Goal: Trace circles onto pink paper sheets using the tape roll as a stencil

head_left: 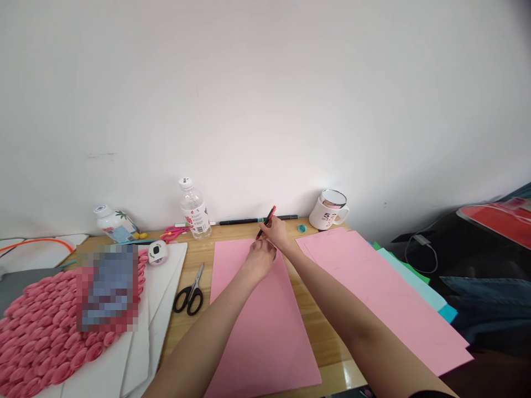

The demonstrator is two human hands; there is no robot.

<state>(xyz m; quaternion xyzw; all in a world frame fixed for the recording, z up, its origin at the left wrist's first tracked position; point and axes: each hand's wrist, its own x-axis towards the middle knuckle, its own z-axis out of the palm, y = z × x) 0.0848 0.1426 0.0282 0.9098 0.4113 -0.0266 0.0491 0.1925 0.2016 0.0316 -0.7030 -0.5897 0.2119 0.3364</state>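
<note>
A pink sheet of paper (pixel 257 331) lies lengthwise on the wooden table before me. My right hand (pixel 277 231) grips a black pen with a red end (pixel 271 213), its tip down near the sheet's far edge. Just in front of it, my left hand (pixel 262 258) rests on the paper with its fingers curled down. What those fingers press or hold, if anything, is hidden beneath them. Black-handled scissors (pixel 192 293) lie to the left of the sheet, apart from both hands.
Leftward are pink petal-like pieces (pixel 45 315) on white boards and a white dispenser (pixel 157 252). A clear bottle (pixel 194 213), pink scissors (pixel 172 233), black pens (pixel 238 221), a teal ring (pixel 302 228) and a mug (pixel 327 210) line the wall. More pink sheets (pixel 373 293) lie right.
</note>
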